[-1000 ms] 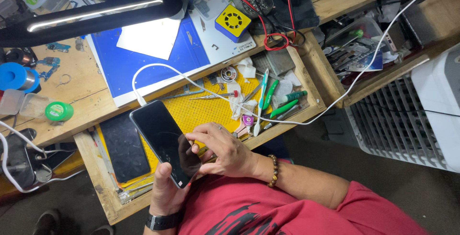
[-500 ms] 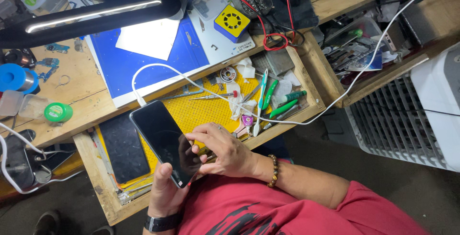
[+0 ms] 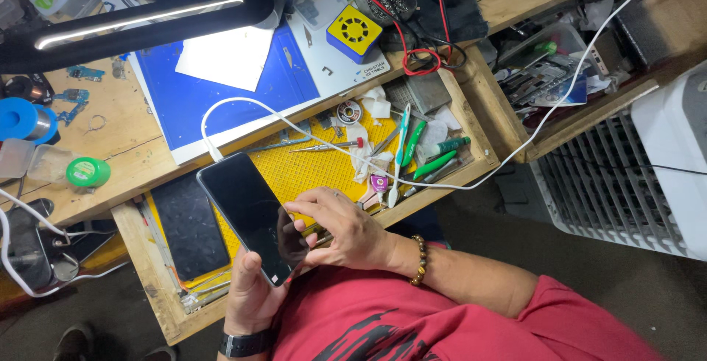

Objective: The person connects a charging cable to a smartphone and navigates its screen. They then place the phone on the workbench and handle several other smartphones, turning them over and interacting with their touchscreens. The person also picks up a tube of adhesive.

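Above the open wooden drawer (image 3: 471,151), at lap level: black slab smartphone with dark glass screen (image 3: 250,214), tilted, upper end toward the counter (image 3: 118,147).

Left hand (image 3: 250,298): wrapped narrow round the lower end of the phone from beneath, thumb laid on the near edge of the glass. Black wristwatch (image 3: 247,344) at the wrist.

Right hand (image 3: 342,228): half-curled, holding nothing, fingertips (image 3: 294,208) touching the right edge of the screen. Brown bead bracelet (image 3: 420,260) at the wrist.

White charging cable (image 3: 294,121): plugged at the upper end of the phone, looping over the blue work mat (image 3: 184,103) and off across the drawer to the right.

Step in hand, judged: checking the powered phone, screen dark, right hand at the side edge as if pressing a key. Next move, judged: steady left grip, light press from the right fingertips, no tug on the cable.

Nearby: yellow perforated mat (image 3: 309,169) in the drawer; second dark screen panel (image 3: 188,225) lying flat just beside the phone; green-handled tools (image 3: 434,158); tweezers (image 3: 324,147); yellow and blue square box (image 3: 354,32); black bar lamp (image 3: 140,22), lit; blue tape roll (image 3: 18,119); green round tin (image 3: 88,172).
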Demonstrator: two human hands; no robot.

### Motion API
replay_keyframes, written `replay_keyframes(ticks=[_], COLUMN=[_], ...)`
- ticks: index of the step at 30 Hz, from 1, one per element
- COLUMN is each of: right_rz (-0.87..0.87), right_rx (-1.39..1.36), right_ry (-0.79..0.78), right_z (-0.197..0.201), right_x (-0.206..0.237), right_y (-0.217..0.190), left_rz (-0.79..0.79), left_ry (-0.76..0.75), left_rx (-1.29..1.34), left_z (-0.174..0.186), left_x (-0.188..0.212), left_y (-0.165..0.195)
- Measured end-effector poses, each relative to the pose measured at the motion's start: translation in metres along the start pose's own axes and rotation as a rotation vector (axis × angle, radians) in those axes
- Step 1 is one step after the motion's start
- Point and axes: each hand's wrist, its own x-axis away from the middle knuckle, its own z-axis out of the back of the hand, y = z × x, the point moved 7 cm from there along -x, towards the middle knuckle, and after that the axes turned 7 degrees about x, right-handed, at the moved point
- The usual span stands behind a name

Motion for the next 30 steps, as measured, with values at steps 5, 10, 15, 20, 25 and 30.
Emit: replay_keyframes(ticks=[5, 10, 15, 20, 25, 30], right_rz=[0.0, -0.01, -0.004, -0.006, -0.012, -0.016], right_rx=[-0.003, 0.0, 0.002, 0.0, 0.005, -0.005], right_ry=[-0.009, -0.028, -0.034, -0.04, -0.034, -0.038], right_z=[-0.0011, -0.0024, -0.0024, -0.0032, -0.0036, -0.0037], right_x=[0.0003, 0.0007, 0.0003, 0.0001, 0.0002, 0.0001], right_y=[0.0007, 0.0012, 0.0014, 0.0019, 0.0015, 0.0016], left_rz=[0.013, 0.046, 0.049, 0.046, 0.065, 0.055], left_ry=[-0.007, -0.019, -0.02, -0.019, -0.032, -0.045], left_rx=[0.016, 0.036, 0.043, 0.052, 0.073, 0.07], left_z=[0.0014, 0.0044, 0.0075, 0.0096, 0.009, 0.007], left_x=[-0.0002, -0.0003, -0.0005, -0.0008, -0.0001, 0.0001], left_y=[-0.0007, -0.0025, -0.0034, -0.0043, -0.0043, -0.0038])
